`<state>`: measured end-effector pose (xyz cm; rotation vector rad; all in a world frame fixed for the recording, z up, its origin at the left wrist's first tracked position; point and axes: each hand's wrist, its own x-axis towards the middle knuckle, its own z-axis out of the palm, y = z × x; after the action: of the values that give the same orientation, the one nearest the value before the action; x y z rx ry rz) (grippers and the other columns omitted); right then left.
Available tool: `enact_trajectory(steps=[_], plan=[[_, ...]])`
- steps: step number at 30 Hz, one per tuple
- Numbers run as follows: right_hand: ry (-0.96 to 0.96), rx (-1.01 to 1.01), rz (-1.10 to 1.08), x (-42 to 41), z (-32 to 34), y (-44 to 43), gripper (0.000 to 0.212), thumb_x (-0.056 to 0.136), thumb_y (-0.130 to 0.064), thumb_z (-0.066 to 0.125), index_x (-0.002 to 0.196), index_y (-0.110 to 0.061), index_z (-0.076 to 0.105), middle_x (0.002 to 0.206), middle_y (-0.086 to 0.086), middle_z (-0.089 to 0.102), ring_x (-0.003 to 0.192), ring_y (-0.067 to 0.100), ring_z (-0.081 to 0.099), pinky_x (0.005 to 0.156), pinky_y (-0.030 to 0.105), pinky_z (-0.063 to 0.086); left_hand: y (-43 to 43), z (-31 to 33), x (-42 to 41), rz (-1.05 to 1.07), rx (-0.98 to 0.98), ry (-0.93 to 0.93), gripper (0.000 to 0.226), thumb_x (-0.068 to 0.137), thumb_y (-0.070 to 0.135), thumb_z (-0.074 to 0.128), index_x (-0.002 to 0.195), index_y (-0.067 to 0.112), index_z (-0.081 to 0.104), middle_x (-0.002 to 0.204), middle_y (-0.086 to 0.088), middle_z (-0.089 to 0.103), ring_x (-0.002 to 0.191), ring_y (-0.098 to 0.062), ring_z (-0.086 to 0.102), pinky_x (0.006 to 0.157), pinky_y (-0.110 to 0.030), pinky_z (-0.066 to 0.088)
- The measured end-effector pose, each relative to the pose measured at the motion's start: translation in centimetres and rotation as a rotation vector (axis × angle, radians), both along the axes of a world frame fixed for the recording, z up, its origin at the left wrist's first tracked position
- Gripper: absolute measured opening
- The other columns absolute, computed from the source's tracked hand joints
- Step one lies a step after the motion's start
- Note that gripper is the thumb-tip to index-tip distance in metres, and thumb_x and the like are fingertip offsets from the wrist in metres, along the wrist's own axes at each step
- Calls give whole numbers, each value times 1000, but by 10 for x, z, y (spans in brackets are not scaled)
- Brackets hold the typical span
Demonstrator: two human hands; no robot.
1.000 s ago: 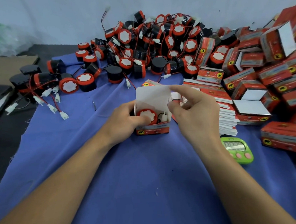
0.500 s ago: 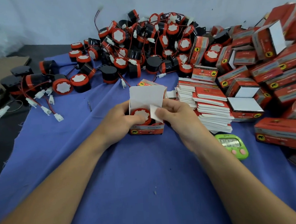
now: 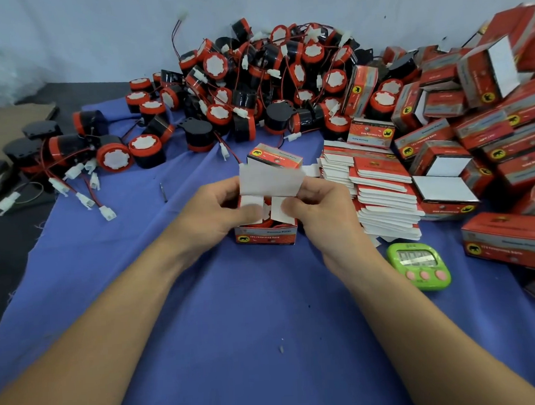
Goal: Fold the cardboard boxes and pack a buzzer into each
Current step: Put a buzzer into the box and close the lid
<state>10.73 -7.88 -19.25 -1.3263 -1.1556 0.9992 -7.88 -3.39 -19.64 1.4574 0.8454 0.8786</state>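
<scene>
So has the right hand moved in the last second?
Yes: the right hand shifted left, away from the green timer, onto a side flap of the open box.

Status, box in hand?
Hands: left hand and right hand grip box, thumbs pressing side flaps down. Inside, buzzer mostly hidden; top flap upright. Nothing blocking.

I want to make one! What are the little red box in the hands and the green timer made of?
The small red printed box looks like thin cardboard: glossy print outside, plain white inside, creased flaps. The rounded green timer looks like hard plastic, smooth and shiny.
</scene>
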Motion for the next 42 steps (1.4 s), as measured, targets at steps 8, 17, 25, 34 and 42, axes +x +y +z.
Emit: enact_trajectory(steps=[8,17,25,34,42], plan=[[-210,-11,101,8,12,7,43,90,9,64,87,-29,84,93,-11,79,94,7,73,85,31,61,1,0,3,126,32,-13,34,84,-8,74,86,24,86,102,1,81,96,-15,77,79,-20,58],[-541,-86,310,25,32,-14,22,86,-34,75,106,-41,80,117,-26,69,115,-5,60,83,14,45,5,3,-23,-141,44,151,43,73,23,61,109,28,84,134,14,69,128,-9,63,99,-27,54],[-733,-67,229,20,36,-16,44,66,-38,92,108,-39,79,124,-23,69,106,-3,63,76,13,45,-2,4,-26,-103,226,358,43,73,30,92,112,44,79,134,21,66,126,0,61,104,-35,54],[-656,-88,278,22,41,-15,23,81,-34,82,103,-42,81,122,-18,71,112,-6,61,85,13,44,-4,10,-21,-43,221,336,26,81,47,80,106,44,81,124,20,73,120,0,65,103,-36,54],[-671,-71,252,18,37,-16,30,81,-29,84,110,-36,80,129,-14,69,117,-2,60,85,11,40,-4,8,-20,-55,194,306,32,79,26,88,110,35,83,124,14,74,120,-5,67,104,-36,53]])
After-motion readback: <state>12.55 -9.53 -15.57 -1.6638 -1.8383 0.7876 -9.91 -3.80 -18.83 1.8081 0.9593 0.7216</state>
